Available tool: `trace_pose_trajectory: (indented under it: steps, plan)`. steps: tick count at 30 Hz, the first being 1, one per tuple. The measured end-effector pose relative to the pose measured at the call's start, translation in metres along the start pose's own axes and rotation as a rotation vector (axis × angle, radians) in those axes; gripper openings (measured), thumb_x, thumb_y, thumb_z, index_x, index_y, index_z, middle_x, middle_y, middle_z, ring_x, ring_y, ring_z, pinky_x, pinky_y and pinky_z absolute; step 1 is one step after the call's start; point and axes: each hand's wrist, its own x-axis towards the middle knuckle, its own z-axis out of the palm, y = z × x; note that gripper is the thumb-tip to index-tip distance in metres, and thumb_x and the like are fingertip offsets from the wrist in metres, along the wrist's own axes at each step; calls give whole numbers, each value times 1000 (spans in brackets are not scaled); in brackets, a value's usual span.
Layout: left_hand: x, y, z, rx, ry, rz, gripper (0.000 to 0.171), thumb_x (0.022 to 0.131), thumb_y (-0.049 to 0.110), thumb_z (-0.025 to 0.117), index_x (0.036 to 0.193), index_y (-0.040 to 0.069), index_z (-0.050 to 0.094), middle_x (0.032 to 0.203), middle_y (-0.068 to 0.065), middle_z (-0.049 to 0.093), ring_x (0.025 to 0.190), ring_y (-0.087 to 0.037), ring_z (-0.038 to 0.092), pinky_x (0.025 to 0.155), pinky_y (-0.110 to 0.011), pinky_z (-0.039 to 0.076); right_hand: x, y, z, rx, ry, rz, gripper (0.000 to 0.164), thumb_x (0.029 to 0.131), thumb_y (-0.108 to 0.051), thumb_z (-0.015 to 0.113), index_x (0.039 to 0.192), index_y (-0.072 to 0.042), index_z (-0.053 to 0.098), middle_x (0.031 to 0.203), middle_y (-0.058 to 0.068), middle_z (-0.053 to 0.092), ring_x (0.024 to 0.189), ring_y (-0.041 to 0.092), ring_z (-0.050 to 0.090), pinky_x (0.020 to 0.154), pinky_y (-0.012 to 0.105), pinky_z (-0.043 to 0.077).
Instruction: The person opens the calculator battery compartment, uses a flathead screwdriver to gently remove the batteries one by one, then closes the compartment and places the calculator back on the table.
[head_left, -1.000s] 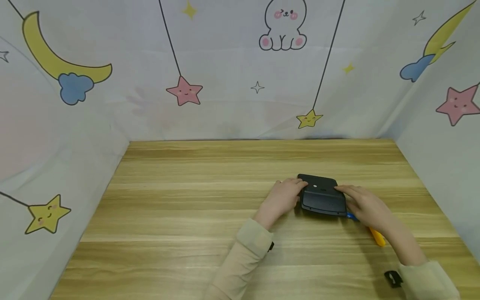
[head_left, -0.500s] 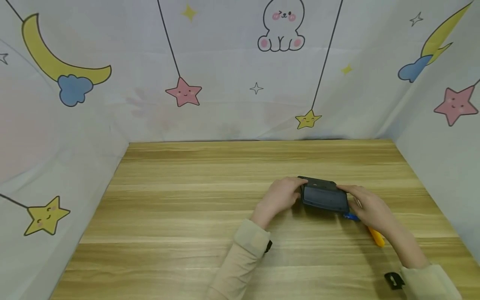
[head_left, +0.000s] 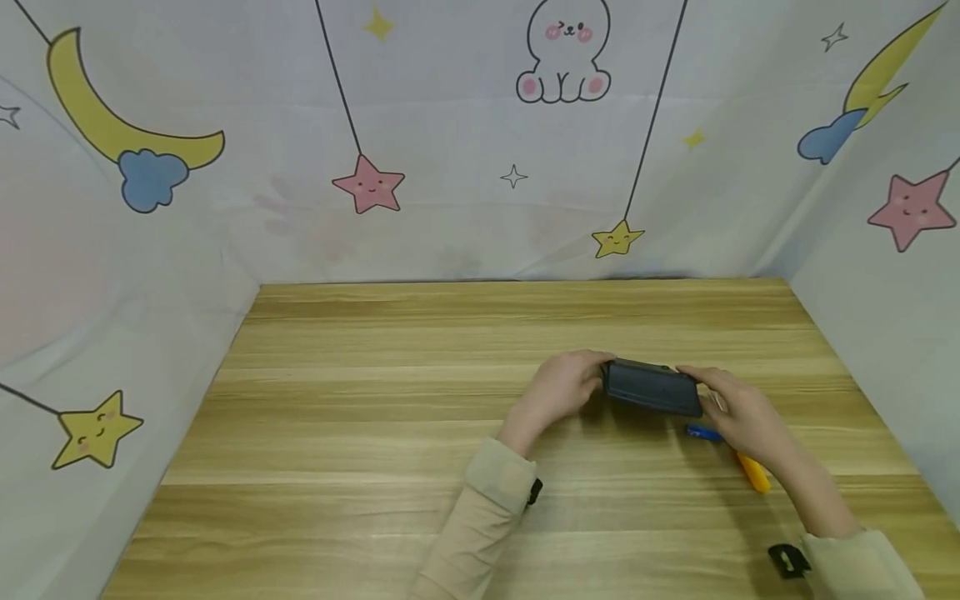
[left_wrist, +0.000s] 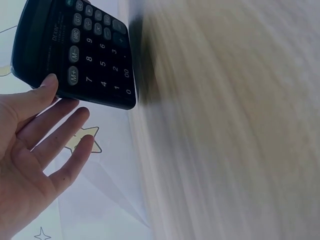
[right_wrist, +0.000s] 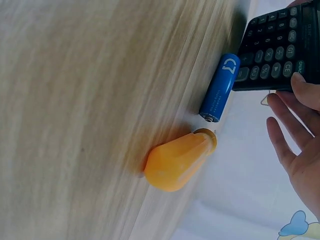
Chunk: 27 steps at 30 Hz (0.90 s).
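Observation:
A black calculator (head_left: 651, 387) is tipped up at the right of the table between both hands. Its keys (left_wrist: 102, 62) face the wrist cameras, and the edge with the 0 key is down at the tabletop. My left hand (head_left: 557, 390) pinches one side, thumb on the key face and fingers behind; its other fingers are spread. On the opposite side my right hand (head_left: 738, 414) pinches near the ON key end. Just below the right hand lie a blue battery (right_wrist: 219, 89) and an orange tool handle (right_wrist: 177, 162), whose far end is hidden.
The wood-grain table (head_left: 337, 417) reaches back to a white cloth (head_left: 450, 208) printed with stars and moons. More cloth hangs at both sides. A black strap piece (head_left: 787, 561) sticks out at the right cuff.
The calculator has tilted up from lying face down: its flat back has turned away and its thick end now faces up. Both hands have turned slightly with it. The battery shows more.

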Motion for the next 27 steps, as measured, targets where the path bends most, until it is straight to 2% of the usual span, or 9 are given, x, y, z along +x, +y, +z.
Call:
trace_pose_trajectory:
  steps: [11, 19, 22, 27]
  plan:
    - [-2, 0, -4, -73, 32, -31, 42, 95, 22, 59, 137, 21, 55, 132, 3, 62, 115, -13, 63, 94, -28, 50, 1, -1, -3, 23, 32, -12, 60, 79, 18, 62, 134, -3, 53, 126, 23, 60, 109, 40, 58, 82, 51, 50]
    - [-1, 1, -6, -120, 47, -35, 41, 96, 26, 58, 137, 20, 55, 134, 3, 61, 118, -13, 61, 97, -28, 49, 2, -4, -5, 66, 78, -13, 64, 74, 24, 60, 132, -3, 55, 119, 26, 63, 97, 41, 63, 77, 53, 52]
    - [-2, 1, -6, -136, 45, -37, 41, 96, 27, 57, 137, 20, 55, 135, 3, 60, 120, -13, 59, 99, -28, 48, 2, -3, -5, 54, 100, -13, 64, 73, 24, 62, 131, -3, 56, 116, 23, 65, 92, 35, 64, 76, 53, 52]
    - [-2, 2, -7, -167, 51, -40, 41, 96, 27, 56, 137, 21, 54, 135, 3, 59, 120, -13, 59, 98, -27, 48, 3, -1, -4, 17, 137, -16, 64, 73, 20, 67, 130, -5, 58, 111, 16, 69, 90, 11, 61, 74, 46, 53]
